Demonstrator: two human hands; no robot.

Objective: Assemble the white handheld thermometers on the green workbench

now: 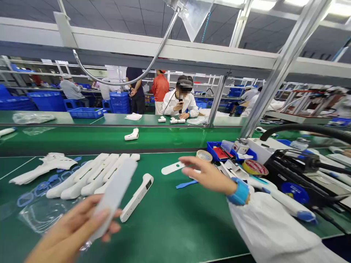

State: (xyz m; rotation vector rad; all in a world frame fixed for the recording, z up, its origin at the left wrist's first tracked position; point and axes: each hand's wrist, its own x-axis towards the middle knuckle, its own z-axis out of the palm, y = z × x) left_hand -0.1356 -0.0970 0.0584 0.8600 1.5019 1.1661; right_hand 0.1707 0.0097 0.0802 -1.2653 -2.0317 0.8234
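Observation:
My left hand [79,223] grips a long, flat white plastic piece [116,195], tilted up and slightly blurred. To its right, a white handle-shaped housing [138,197] with a small dark panel lies on the green bench. My right hand [207,173], with a blue band at the wrist, hovers with fingers stretched out and nothing visibly held. Just beyond its fingertips is a flat white strip with a round hole [171,168]. A blue plastic tool [186,184] lies below those fingers, partly hidden by the hand.
Several white housings [90,175] lie in a row at left, beside blue frame-like parts [41,188] and a clear bag [41,215]. At right are a blue tray [212,148], tape rolls [255,167] and black equipment [285,179]. A co-worker [175,100] sits opposite, beyond the green conveyor [164,140].

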